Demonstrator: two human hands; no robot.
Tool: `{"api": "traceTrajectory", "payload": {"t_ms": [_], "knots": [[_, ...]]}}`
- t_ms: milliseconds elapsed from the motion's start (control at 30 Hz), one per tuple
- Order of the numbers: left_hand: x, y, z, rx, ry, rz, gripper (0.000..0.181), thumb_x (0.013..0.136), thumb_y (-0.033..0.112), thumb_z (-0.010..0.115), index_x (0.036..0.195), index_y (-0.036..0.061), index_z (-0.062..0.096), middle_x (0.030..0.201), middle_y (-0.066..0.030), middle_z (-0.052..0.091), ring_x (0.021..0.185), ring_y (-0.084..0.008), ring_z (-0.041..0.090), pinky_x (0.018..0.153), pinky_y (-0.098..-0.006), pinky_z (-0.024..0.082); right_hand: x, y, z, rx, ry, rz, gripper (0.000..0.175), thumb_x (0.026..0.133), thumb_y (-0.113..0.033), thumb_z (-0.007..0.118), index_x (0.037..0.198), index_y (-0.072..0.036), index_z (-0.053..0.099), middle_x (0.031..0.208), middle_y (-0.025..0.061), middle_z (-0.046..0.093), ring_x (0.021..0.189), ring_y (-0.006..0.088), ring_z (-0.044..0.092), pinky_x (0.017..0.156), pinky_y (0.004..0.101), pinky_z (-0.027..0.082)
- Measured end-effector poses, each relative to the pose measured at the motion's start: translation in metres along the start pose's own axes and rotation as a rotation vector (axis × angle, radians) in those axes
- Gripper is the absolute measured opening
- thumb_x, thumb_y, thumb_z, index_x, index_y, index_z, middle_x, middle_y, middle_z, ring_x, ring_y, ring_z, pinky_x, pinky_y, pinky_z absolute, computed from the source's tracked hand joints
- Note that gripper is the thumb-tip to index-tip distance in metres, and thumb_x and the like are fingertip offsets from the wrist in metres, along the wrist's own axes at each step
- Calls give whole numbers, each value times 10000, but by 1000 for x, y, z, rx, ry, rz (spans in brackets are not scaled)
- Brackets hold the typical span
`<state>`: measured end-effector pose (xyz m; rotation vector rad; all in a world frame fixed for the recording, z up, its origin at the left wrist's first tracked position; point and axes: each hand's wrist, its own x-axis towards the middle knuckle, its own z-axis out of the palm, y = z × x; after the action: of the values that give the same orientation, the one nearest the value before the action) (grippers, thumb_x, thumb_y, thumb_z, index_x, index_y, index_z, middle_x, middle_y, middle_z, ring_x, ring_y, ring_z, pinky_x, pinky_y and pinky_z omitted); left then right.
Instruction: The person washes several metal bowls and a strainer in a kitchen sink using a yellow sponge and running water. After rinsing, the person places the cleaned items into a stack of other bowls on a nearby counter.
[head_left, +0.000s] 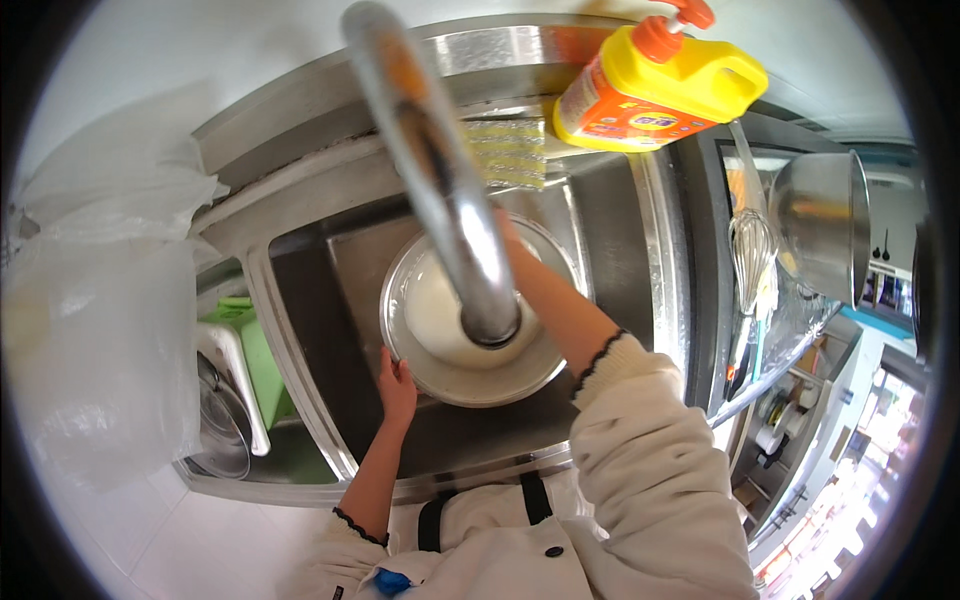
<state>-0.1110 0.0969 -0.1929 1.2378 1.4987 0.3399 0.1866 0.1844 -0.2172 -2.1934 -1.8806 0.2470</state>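
Note:
A round metal bowl (465, 386) with whitish liquid (435, 322) in it rests in a stainless steel sink basin. My left hand (397, 386) is at the bowl's lower left rim, thumb and fingers against the edge. My right hand (504, 229) reaches across to the bowl's far side; the faucet hides most of it, so its grip does not show. The curved chrome faucet (450, 180) hangs over the bowl, its outlet above the liquid.
A yellow pump bottle of detergent (660, 90) and a striped scouring cloth (514, 154) are on the sink's back ledge. Left, a second basin holds a green container (259, 360) and a glass lid (225, 427), beside plastic bags (97, 337). Right are a whisk (752, 255) and a steel pot (817, 225).

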Motion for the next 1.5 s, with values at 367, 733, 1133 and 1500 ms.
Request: {"api": "traceTrajectory", "payload": {"t_ms": [367,733,1133,1500], "knots": [[-8,-2,10,413,14,119,444,902,185,437,1313,64,322,912,-248,595,801,-400,588,685,-440,462,-186,38,-79,174,-285,947,216,822,-213,544,862,-13,616,816,210,618,792,362,606,683,436,492],[-12,31,7,506,-86,-31,468,911,157,410,1333,26,258,911,-267,589,824,-410,577,720,-442,438,-281,-41,-115,509,-498,1103,213,789,-118,541,884,71,571,741,213,620,723,333,632,600,397,529],[-8,15,7,425,-48,122,450,912,171,400,1322,60,253,828,-264,590,785,-450,555,661,-485,434,-163,-17,64,375,141,1364,223,799,-102,479,966,45,499,902,286,579,852,416,572,768,457,466],[-6,9,0,434,-92,182,472,909,181,417,1324,36,246,771,-270,578,746,-447,557,643,-471,434,-88,-106,75,935,-125,784,281,726,-76,542,999,-12,533,779,232,584,774,394,571,690,459,443]]}}
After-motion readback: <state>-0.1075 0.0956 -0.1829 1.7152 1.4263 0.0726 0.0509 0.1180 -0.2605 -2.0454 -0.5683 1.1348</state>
